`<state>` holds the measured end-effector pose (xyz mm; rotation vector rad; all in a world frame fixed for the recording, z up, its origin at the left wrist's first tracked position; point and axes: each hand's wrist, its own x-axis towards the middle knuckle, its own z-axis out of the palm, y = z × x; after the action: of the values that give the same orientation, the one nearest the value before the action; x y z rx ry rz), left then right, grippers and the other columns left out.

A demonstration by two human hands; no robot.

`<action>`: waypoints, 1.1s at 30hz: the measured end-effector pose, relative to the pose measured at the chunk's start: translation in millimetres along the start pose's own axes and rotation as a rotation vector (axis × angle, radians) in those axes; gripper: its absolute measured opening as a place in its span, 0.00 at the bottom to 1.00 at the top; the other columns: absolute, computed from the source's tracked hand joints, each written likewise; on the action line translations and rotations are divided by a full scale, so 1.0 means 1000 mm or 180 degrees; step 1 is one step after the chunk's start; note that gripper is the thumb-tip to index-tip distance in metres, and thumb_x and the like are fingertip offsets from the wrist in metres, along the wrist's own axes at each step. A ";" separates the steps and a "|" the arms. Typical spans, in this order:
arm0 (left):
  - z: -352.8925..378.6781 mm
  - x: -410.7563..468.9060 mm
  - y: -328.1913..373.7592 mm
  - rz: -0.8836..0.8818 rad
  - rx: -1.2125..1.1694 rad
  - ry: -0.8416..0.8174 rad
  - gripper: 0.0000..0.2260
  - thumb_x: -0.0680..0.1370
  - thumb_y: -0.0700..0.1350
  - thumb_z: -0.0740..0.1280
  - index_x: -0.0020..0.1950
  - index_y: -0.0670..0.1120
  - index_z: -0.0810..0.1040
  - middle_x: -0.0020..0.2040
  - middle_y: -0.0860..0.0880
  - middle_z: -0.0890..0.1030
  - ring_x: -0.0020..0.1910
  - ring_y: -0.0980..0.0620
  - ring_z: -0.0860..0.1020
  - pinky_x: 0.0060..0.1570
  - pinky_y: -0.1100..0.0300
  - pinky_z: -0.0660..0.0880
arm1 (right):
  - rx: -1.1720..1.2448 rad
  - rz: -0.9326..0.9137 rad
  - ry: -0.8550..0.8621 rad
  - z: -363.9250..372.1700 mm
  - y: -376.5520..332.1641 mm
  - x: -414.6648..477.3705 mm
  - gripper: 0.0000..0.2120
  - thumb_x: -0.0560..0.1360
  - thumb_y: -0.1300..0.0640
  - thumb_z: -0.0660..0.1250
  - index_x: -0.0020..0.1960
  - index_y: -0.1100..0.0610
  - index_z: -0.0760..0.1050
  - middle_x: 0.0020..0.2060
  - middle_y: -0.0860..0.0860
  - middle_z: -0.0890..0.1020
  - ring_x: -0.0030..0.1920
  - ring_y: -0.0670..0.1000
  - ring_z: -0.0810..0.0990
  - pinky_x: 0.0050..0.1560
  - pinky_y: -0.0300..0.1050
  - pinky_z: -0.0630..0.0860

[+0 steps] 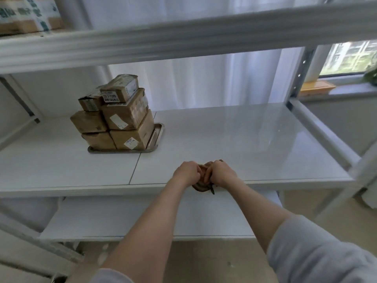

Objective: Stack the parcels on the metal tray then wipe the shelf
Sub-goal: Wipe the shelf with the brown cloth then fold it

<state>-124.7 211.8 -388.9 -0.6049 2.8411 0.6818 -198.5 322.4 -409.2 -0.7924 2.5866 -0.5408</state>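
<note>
Left hand (186,172) and right hand (221,172) are both gripping a brown cloth (201,187), fingers curled round it, bunching it between them at the front edge of the shelf (234,139). The cloth is sitting right on that lip, partly hanging over it, near the middle of the shelf's width.

From where I'm standing the stacking looks done: the parcels (118,117) are piled several high on the metal tray (158,133), well off to the left and towards the back. So the person seems to be readying the cloth for wiping. To do that well, I'd say they should be folding it into a flat pad rather than a ball, then pressing it down and sweeping in long overlapping strokes from the back towards the front. They should work the open right side first.

What is getting in the way is the tray itself. The pile looks tall and a little uneven, so any wiping close to it is calling for care not to nudge it. Overhead, the upper shelf (183,43) is limiting reach to the back, with more boxes (26,15) sitting on it at the far left. A lower shelf (122,217) is showing beneath the arms, a pale curtain (204,84) is hanging behind, and a window (353,58) is letting in light past the post (304,72) on the right.
</note>
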 end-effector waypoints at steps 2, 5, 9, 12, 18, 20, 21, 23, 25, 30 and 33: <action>0.012 0.005 0.031 0.0202 -0.0034 -0.0128 0.18 0.74 0.35 0.58 0.53 0.47 0.84 0.56 0.47 0.83 0.55 0.48 0.79 0.56 0.57 0.77 | -0.0067 0.0379 0.0197 -0.017 0.036 -0.011 0.16 0.73 0.63 0.60 0.49 0.49 0.83 0.55 0.50 0.78 0.59 0.53 0.73 0.55 0.51 0.77; 0.020 0.009 0.058 0.0314 0.0082 -0.0032 0.18 0.76 0.37 0.57 0.57 0.49 0.82 0.61 0.48 0.80 0.60 0.48 0.77 0.60 0.57 0.74 | -0.0141 0.1087 0.0458 -0.036 0.076 -0.026 0.18 0.76 0.62 0.58 0.62 0.53 0.77 0.62 0.55 0.73 0.65 0.57 0.68 0.58 0.52 0.75; 0.014 0.012 0.051 0.0142 0.0270 0.0206 0.17 0.77 0.40 0.57 0.61 0.52 0.79 0.64 0.50 0.77 0.63 0.49 0.75 0.60 0.57 0.72 | -0.0395 0.1544 0.0468 -0.041 0.086 -0.029 0.19 0.78 0.58 0.59 0.68 0.59 0.69 0.67 0.55 0.66 0.68 0.60 0.61 0.60 0.53 0.71; 0.007 0.010 0.033 -0.0087 0.0371 0.0223 0.18 0.77 0.39 0.57 0.63 0.51 0.78 0.66 0.48 0.76 0.64 0.47 0.75 0.62 0.56 0.72 | -0.0456 0.1330 0.0339 -0.033 0.061 -0.027 0.19 0.78 0.58 0.59 0.68 0.57 0.70 0.67 0.54 0.67 0.67 0.59 0.64 0.61 0.52 0.71; -0.011 -0.007 0.000 -0.0405 0.0597 0.0206 0.15 0.76 0.42 0.61 0.60 0.49 0.80 0.60 0.46 0.79 0.57 0.45 0.78 0.52 0.57 0.74 | -0.0620 0.0467 0.0045 0.003 -0.023 -0.025 0.14 0.76 0.60 0.61 0.59 0.56 0.76 0.59 0.53 0.78 0.60 0.55 0.75 0.51 0.45 0.74; -0.021 -0.014 -0.015 -0.0496 0.0657 0.0257 0.13 0.76 0.43 0.62 0.57 0.48 0.81 0.56 0.46 0.81 0.54 0.46 0.79 0.47 0.58 0.73 | -0.0532 0.0293 -0.0184 0.009 -0.046 -0.025 0.12 0.75 0.58 0.62 0.56 0.56 0.77 0.54 0.53 0.80 0.55 0.55 0.78 0.45 0.44 0.72; -0.027 -0.018 -0.024 -0.0539 0.0674 0.0283 0.12 0.76 0.42 0.62 0.56 0.48 0.81 0.56 0.47 0.81 0.53 0.46 0.79 0.46 0.59 0.72 | -0.0439 0.0245 -0.0353 0.010 -0.055 -0.024 0.11 0.75 0.58 0.63 0.56 0.56 0.77 0.52 0.53 0.80 0.52 0.55 0.78 0.45 0.44 0.73; -0.040 -0.024 -0.041 -0.0584 0.0664 0.0352 0.11 0.75 0.40 0.62 0.52 0.49 0.82 0.56 0.48 0.81 0.54 0.47 0.79 0.46 0.58 0.73 | -0.0017 0.0178 -0.0769 0.010 -0.071 -0.022 0.14 0.71 0.59 0.66 0.55 0.59 0.80 0.50 0.55 0.82 0.46 0.55 0.78 0.47 0.46 0.78; -0.053 -0.028 -0.055 -0.0617 0.0581 0.0473 0.09 0.76 0.42 0.65 0.50 0.51 0.83 0.55 0.49 0.82 0.54 0.49 0.79 0.47 0.58 0.74 | 0.0545 0.0112 -0.1008 0.004 -0.082 -0.020 0.17 0.65 0.63 0.67 0.54 0.62 0.82 0.52 0.57 0.83 0.44 0.54 0.78 0.53 0.51 0.80; -0.079 -0.028 -0.067 -0.0816 0.0391 0.0976 0.14 0.78 0.54 0.64 0.54 0.45 0.80 0.51 0.47 0.83 0.48 0.47 0.80 0.44 0.56 0.76 | 0.1744 0.0073 -0.0680 -0.033 -0.091 -0.021 0.16 0.72 0.71 0.62 0.47 0.56 0.84 0.41 0.49 0.82 0.42 0.50 0.77 0.47 0.45 0.80; -0.090 -0.021 -0.058 -0.0883 -0.0187 0.1247 0.25 0.80 0.60 0.53 0.52 0.41 0.79 0.50 0.43 0.82 0.50 0.43 0.79 0.47 0.53 0.75 | 0.2454 0.0122 -0.0290 -0.056 -0.086 -0.025 0.16 0.73 0.73 0.60 0.53 0.61 0.82 0.41 0.46 0.81 0.38 0.45 0.76 0.35 0.37 0.77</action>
<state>-86.1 130.0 -327.5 -1.2376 2.9940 0.6595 -166.7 284.5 -315.6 -0.4735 2.0341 -1.3309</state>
